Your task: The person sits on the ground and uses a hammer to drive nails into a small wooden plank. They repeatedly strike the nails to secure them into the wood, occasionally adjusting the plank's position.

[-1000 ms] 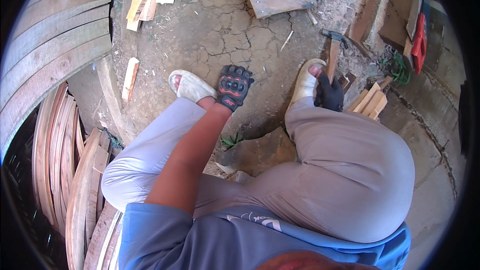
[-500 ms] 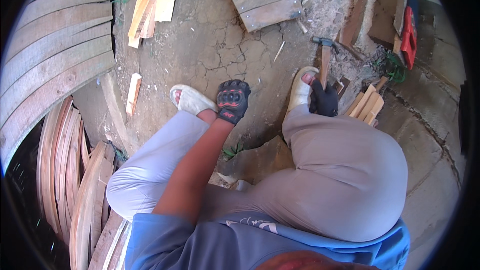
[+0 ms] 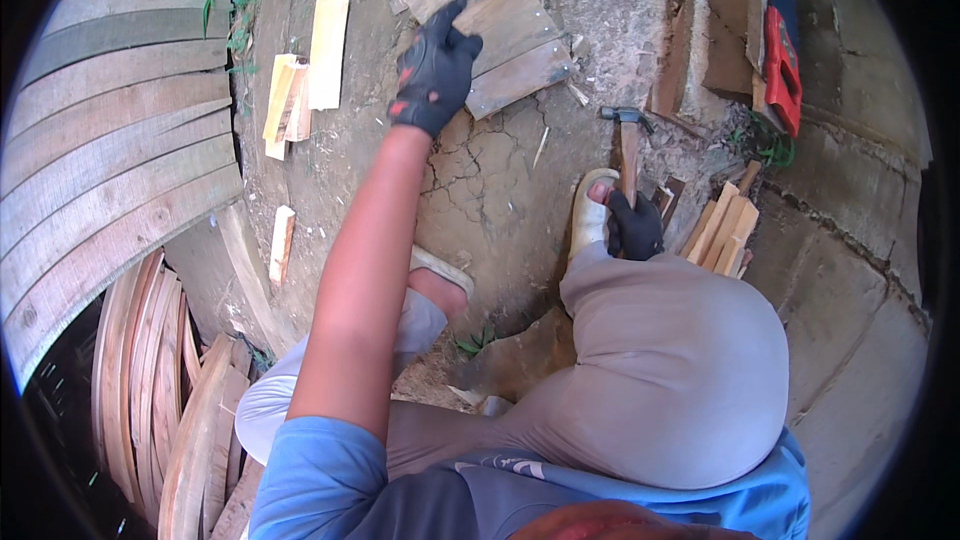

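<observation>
In a black glove with red trim, my left hand (image 3: 435,68) reaches far forward with its fingers apart, holding nothing. It is beside the left edge of a panel of nailed boards (image 3: 515,35); whether it touches the panel I cannot tell. My right hand (image 3: 634,227), in a black glove, is closed round the wooden handle of a claw hammer (image 3: 628,145) next to my right foot. The hammer's head points away from me.
Loose light wood pieces (image 3: 328,55) lie on the cracked ground at the left. A red-handled saw (image 3: 783,75) rests at the far right, above a bundle of short wood offcuts (image 3: 722,225). Stacked planks (image 3: 140,370) stand at the lower left, below a board wall (image 3: 120,140).
My left hand has moved forward from beside my left foot to the board panel, and its fingers have spread. My right hand keeps its hold on the hammer. The view has shifted slightly.
</observation>
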Available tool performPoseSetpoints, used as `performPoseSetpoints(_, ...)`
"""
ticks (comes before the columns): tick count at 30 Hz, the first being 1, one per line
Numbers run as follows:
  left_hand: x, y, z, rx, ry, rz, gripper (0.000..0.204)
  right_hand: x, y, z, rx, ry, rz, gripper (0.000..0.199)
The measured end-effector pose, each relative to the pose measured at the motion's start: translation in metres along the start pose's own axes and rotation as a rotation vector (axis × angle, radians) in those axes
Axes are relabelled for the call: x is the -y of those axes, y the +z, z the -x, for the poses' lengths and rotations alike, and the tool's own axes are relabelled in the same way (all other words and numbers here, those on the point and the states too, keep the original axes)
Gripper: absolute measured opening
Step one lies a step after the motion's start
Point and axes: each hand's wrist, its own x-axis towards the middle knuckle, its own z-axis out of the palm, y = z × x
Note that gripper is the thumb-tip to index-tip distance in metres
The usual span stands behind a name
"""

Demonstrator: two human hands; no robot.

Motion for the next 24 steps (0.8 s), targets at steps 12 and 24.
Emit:
performPoseSetpoints(12,-0.004,0.060,-0.082,0.006,-0.043,0.067,0.032,0.010,-0.003,0.006,0.009,0.022,0.033,0.039)
performPoseSetpoints(24,-0.006,0.084,-0.084,-0.080,-0.103,0.086,0.038,0.001,-0.007,-0.001,0.045,-0.032,0.033,0.036)
